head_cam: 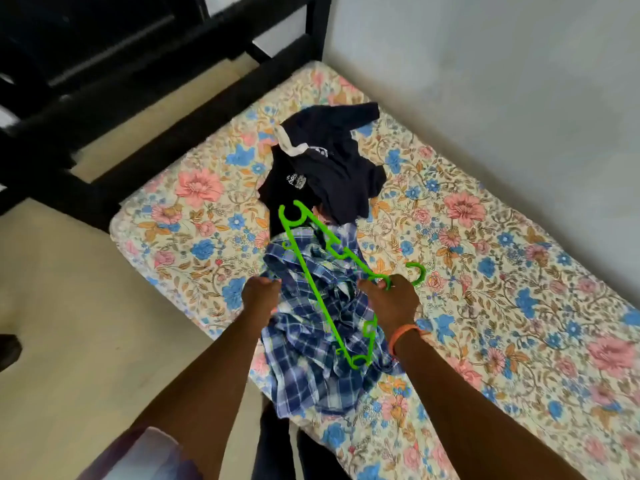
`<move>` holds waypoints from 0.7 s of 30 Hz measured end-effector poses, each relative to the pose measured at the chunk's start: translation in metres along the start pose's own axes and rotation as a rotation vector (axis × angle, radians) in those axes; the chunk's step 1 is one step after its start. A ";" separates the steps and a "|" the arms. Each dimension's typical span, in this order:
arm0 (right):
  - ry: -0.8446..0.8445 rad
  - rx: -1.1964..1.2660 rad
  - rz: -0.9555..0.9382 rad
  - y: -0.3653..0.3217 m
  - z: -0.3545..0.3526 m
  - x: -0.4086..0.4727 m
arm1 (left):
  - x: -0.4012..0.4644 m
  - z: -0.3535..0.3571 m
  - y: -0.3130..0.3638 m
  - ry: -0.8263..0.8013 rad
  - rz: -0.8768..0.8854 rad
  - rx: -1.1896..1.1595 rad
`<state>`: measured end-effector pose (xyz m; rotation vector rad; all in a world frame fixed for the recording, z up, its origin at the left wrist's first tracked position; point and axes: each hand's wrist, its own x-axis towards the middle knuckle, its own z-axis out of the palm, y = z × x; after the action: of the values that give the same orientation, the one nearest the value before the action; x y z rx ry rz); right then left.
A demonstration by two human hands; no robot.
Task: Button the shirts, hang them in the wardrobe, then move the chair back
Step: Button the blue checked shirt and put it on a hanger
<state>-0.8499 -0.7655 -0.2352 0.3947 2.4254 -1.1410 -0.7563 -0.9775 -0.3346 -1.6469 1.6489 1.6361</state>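
Nothing hangs yet: the left hand pinches the crumpled plaid shirt, the right hand grips green hangers, dark shirt untouched.

I see a crumpled blue plaid shirt between my fingers, green hangers across it (navy shirt lies beyond).

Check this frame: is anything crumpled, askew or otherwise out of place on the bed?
Yes. The blue plaid shirt lies bunched up, and the dark navy shirt sits in a heap beyond it. Green hangers lie slantwise on the plaid shirt, not inside it; the right hand grips them while the left hand holds the shirt's edge.
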 end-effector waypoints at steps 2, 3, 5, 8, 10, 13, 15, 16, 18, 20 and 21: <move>0.042 0.057 0.035 0.001 0.016 0.022 | 0.052 0.019 0.001 0.025 -0.071 -0.121; 0.073 0.080 0.064 0.002 0.024 0.031 | 0.090 0.027 -0.010 0.060 -0.084 -0.145; 0.123 0.100 0.104 0.004 0.035 0.048 | 0.137 0.044 -0.018 0.137 -0.101 -0.130; 0.131 0.135 0.135 0.007 0.042 0.063 | 0.101 0.043 0.011 0.166 0.005 0.004; 0.129 0.186 0.163 0.002 0.042 0.070 | 0.095 0.046 0.014 0.185 0.081 0.150; 0.133 0.275 0.199 -0.010 0.038 0.076 | 0.104 0.050 0.014 0.197 0.039 0.162; 0.132 0.324 0.192 -0.021 0.037 0.078 | 0.107 0.048 0.025 0.218 -0.017 0.049; 0.135 0.334 0.182 -0.025 0.037 0.080 | 0.105 0.049 0.032 0.228 -0.002 0.010; 0.161 0.388 0.164 -0.032 0.035 0.080 | 0.094 0.056 0.048 0.291 0.100 -0.041; 0.164 0.502 0.152 -0.043 0.029 0.075 | 0.069 0.057 0.071 0.388 0.198 -0.097; 0.160 0.560 0.149 -0.050 0.025 0.072 | 0.056 0.057 0.081 0.400 0.255 -0.097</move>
<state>-0.9274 -0.8103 -0.2520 0.8498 2.1191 -1.7673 -0.8676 -0.9829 -0.3590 -1.9835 2.0735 1.5944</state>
